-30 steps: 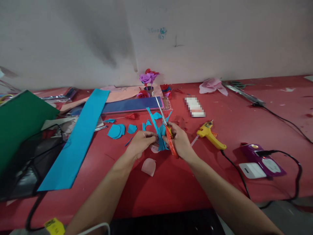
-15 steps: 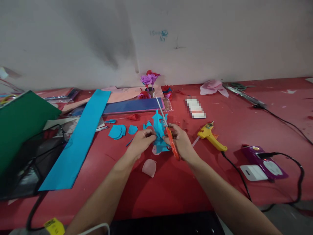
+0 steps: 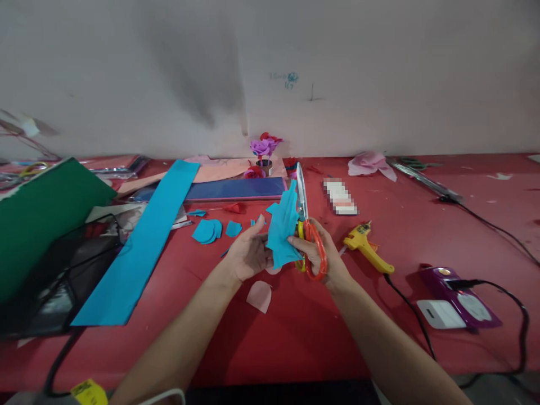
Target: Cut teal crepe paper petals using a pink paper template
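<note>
My right hand (image 3: 323, 253) is closed on scissors (image 3: 314, 244) with red-orange and yellow handles, their blades pointing up and away. Its thumb also pins a jagged blue piece of crepe paper (image 3: 282, 228) beside the scissors. My left hand (image 3: 250, 253) is just left of that piece, thumb raised and apart from the fingers; its fingertips are partly hidden near the paper's edge. Rounded blue cutouts (image 3: 206, 231) lie in a small stack beyond my left hand, with a smaller blue cutout (image 3: 233, 228) next to them. A pale pink petal-shaped piece (image 3: 259, 296) lies nearer me.
A long blue paper strip (image 3: 139, 242) and a green sheet (image 3: 50, 219) lie at left. Paper flowers (image 3: 265, 147) stand in a small pot by the wall. Right of my hands are a phone (image 3: 341, 197), a yellow glue gun (image 3: 368, 247) and a purple corded device (image 3: 459, 298).
My left hand has let go of the blue paper and spread its thumb. My right hand has lifted and turned the paper and scissors, so the blades point more upright.
</note>
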`<state>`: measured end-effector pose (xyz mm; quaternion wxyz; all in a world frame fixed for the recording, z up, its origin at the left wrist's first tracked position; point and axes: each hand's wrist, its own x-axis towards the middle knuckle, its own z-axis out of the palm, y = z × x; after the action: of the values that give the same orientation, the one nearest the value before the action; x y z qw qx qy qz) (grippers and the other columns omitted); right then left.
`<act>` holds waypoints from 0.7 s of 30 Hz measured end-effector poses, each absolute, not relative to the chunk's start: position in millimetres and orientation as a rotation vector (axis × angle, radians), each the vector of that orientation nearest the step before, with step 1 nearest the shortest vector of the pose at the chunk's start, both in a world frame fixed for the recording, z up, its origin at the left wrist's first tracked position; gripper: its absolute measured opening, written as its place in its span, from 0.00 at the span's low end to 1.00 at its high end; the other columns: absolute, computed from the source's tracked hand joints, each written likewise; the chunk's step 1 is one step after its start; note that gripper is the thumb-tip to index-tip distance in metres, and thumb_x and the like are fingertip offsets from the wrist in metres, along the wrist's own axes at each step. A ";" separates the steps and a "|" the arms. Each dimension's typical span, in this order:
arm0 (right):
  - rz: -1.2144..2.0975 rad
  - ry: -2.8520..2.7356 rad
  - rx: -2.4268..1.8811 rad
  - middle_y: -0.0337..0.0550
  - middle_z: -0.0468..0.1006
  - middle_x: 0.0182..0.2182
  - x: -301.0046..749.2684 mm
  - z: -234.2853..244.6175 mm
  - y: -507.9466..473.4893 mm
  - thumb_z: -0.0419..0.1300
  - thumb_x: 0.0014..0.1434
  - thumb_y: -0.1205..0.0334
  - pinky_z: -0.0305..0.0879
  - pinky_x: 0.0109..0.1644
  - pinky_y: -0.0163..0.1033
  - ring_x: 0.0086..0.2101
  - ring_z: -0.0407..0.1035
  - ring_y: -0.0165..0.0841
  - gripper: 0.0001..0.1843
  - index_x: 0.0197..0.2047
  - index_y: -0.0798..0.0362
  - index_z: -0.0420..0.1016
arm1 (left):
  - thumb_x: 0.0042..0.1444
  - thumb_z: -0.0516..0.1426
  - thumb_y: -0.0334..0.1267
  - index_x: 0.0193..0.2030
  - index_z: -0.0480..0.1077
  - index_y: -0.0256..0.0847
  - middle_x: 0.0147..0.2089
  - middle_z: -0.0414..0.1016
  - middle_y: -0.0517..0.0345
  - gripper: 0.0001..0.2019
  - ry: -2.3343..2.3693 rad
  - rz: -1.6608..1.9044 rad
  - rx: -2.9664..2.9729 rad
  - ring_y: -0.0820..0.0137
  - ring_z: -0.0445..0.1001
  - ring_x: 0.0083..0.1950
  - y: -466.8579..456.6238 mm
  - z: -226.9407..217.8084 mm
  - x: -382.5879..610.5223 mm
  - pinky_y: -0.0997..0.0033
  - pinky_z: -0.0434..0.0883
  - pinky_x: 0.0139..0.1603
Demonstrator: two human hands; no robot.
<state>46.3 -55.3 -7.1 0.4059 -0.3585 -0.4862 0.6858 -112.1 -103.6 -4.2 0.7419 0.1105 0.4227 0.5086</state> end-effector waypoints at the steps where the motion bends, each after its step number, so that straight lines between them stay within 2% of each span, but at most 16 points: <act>1: 1.710 -1.257 -0.914 0.31 0.68 0.24 46.7 -6.3 -56.0 0.72 0.42 0.59 0.61 0.25 0.34 0.22 0.62 0.26 0.23 0.38 0.50 0.66 | 0.45 0.65 0.54 0.37 0.74 0.38 0.35 0.76 0.51 0.21 0.940 1.160 0.256 0.66 0.74 0.32 -103.6 -5.0 -112.1 0.67 0.72 0.34; 3: 1.673 -1.318 -0.915 0.32 0.70 0.26 47.2 -6.0 -56.8 0.72 0.43 0.59 0.63 0.26 0.34 0.23 0.64 0.27 0.24 0.41 0.50 0.67 | 0.40 0.69 0.38 0.41 0.73 0.40 0.35 0.76 0.57 0.19 0.994 1.302 0.286 0.71 0.74 0.32 -104.0 -5.4 -110.9 0.71 0.71 0.34; 5: 1.670 -1.363 -0.907 0.36 0.74 0.30 47.1 -7.4 -56.9 0.71 0.44 0.59 0.65 0.28 0.35 0.24 0.66 0.27 0.26 0.45 0.51 0.66 | 0.37 0.69 0.28 0.49 0.70 0.44 0.33 0.74 0.64 0.29 1.058 1.436 0.345 0.74 0.73 0.31 -105.0 -4.6 -108.3 0.74 0.70 0.33; 7: 1.680 -1.391 -0.903 0.37 0.75 0.31 46.3 -9.3 -56.7 0.70 0.44 0.58 0.65 0.29 0.35 0.24 0.66 0.27 0.27 0.46 0.51 0.66 | 0.37 0.68 0.27 0.57 0.65 0.47 0.32 0.72 0.67 0.37 1.078 1.506 0.430 0.75 0.73 0.31 -106.5 -3.4 -104.8 0.76 0.69 0.32; 9: 1.680 -1.425 -0.899 0.37 0.75 0.31 45.2 -10.7 -56.6 0.70 0.44 0.58 0.65 0.29 0.35 0.24 0.66 0.28 0.26 0.45 0.51 0.66 | 0.39 0.67 0.29 0.60 0.62 0.47 0.32 0.73 0.66 0.39 1.064 1.509 0.494 0.74 0.74 0.31 -107.8 -2.5 -101.2 0.74 0.70 0.32; 11: 1.673 -1.454 -0.881 0.37 0.74 0.31 44.9 -10.9 -56.6 0.70 0.44 0.58 0.66 0.30 0.35 0.26 0.66 0.28 0.25 0.44 0.51 0.66 | 0.40 0.66 0.29 0.59 0.63 0.45 0.36 0.76 0.62 0.37 1.035 1.482 0.535 0.72 0.75 0.32 -108.4 -1.8 -99.0 0.72 0.72 0.33; 15: 1.576 -1.556 -0.999 0.33 0.70 0.26 49.2 -9.7 -54.4 0.66 0.50 0.55 0.60 0.24 0.34 0.20 0.60 0.27 0.22 0.47 0.50 0.67 | 0.38 0.65 0.27 0.50 0.69 0.40 0.39 0.79 0.56 0.29 1.063 1.459 0.566 0.68 0.77 0.34 -106.5 -0.2 -104.5 0.68 0.74 0.34; 17: 1.370 -1.690 -1.167 0.34 0.70 0.25 52.8 -10.1 -50.7 0.64 0.53 0.56 0.61 0.26 0.35 0.21 0.62 0.29 0.22 0.50 0.49 0.66 | 0.38 0.65 0.28 0.45 0.71 0.39 0.36 0.79 0.57 0.23 1.132 1.496 0.530 0.69 0.76 0.32 -104.8 0.4 -112.6 0.70 0.74 0.32; 21: 0.717 -2.137 -1.534 0.42 0.76 0.29 55.1 -14.9 -42.4 0.58 0.56 0.63 0.62 0.33 0.39 0.30 0.72 0.40 0.26 0.58 0.53 0.61 | 0.41 0.67 0.32 0.40 0.73 0.37 0.33 0.79 0.58 0.16 1.153 1.587 0.419 0.72 0.76 0.30 -102.9 2.2 -128.9 0.73 0.75 0.31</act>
<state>55.1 -42.4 -14.9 0.2062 -0.5505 -0.7670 0.2572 -128.9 -102.9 2.2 0.5378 0.1761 0.4847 0.6670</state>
